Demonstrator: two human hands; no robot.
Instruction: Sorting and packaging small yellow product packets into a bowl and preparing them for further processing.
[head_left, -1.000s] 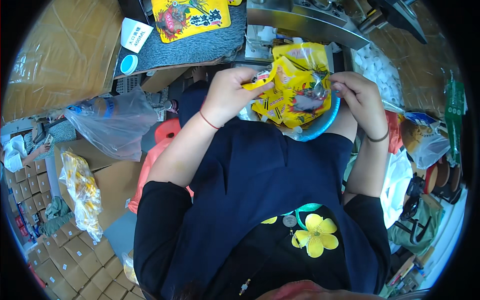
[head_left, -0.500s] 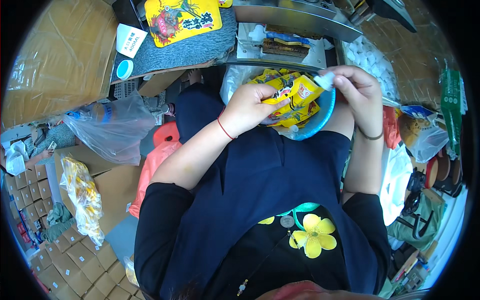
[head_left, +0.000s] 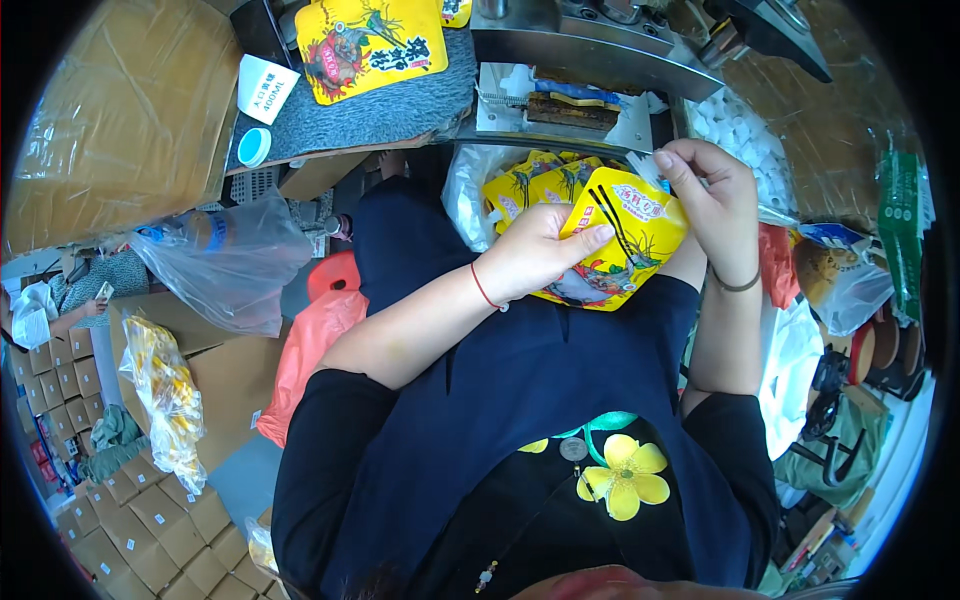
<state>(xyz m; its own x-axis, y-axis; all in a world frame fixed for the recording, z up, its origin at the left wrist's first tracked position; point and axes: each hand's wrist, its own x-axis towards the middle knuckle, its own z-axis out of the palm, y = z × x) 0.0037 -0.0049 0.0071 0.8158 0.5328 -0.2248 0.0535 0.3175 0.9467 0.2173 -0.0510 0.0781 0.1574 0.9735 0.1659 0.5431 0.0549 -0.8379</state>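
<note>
My left hand point(head_left: 548, 246) is closed on the lower left edge of a yellow printed pouch point(head_left: 645, 250), thumb on top. The pouch lies flat side up above my lap. At its top edge, my right hand point(head_left: 715, 190) pinches a small white plastic spout point(head_left: 643, 167) between thumb and fingers. Whether the spout sits inside the pouch's opening or just beside it, I cannot tell. Behind the held pouch, several more yellow pouches point(head_left: 532, 180) lie together, partly covered by it and by my left hand.
A metal machine point(head_left: 592, 50) stands ahead. Small white plastic parts point(head_left: 742, 140) fill a spot to its right. On the grey cloth-covered table point(head_left: 385, 115) rest a yellow pouch point(head_left: 375, 50), a white card point(head_left: 267, 88) and a light blue cap point(head_left: 254, 147). Cardboard boxes point(head_left: 115, 120) flank the left.
The held pouch has come nearer my body and turned, so its broad printed face shows. My left hand moved right with it. My right hand still pinches the spout, slightly lower.
</note>
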